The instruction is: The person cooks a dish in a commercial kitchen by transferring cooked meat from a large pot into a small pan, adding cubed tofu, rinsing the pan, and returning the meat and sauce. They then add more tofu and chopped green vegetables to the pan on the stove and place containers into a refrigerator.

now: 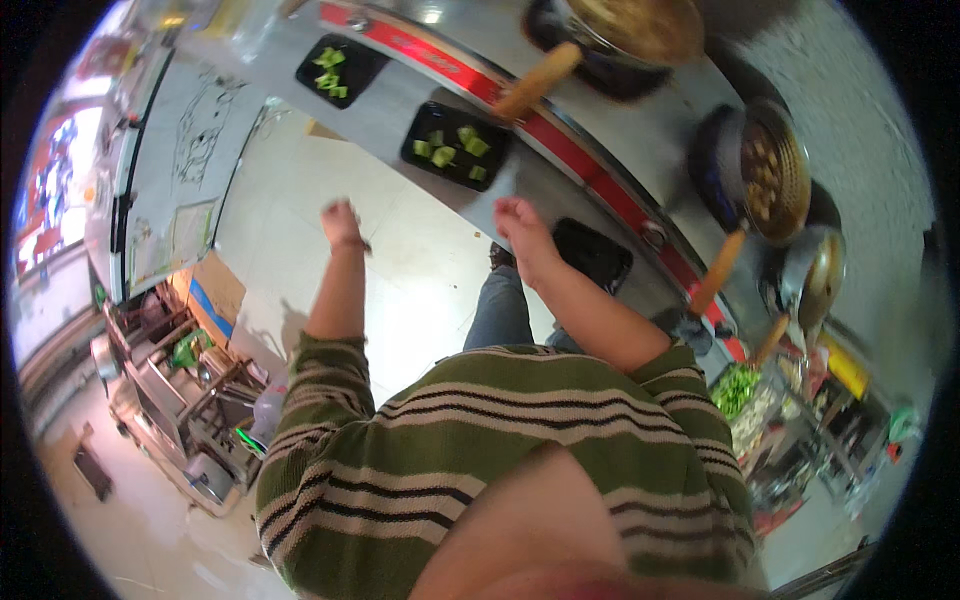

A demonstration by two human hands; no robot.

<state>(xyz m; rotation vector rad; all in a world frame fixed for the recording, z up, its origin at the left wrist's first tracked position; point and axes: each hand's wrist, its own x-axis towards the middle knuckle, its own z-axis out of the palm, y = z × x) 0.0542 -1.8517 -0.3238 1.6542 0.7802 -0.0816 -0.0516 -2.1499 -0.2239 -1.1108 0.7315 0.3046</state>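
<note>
My left hand [342,225] hangs over the floor with its fingers curled; whether it holds anything small cannot be told. My right hand [520,225] is beside the counter edge with bent fingers, and nothing shows in it. Near it, a black plastic tray [592,255] without visible food lies on the steel counter, partly behind my forearm. Further along, a second black tray [480,150] holds several green vegetable pieces [444,156]. A third black tray [352,56] with chopped green pieces [330,67] stands towards the upper left.
Wooden-handled pans [795,172] sit on the stove at right, behind a red strip [562,154]. A wok [645,30] stands at the top. Chopped greens [735,390] lie at lower right. A cluttered metal rack [150,397] and a white cabinet [187,142] are at left.
</note>
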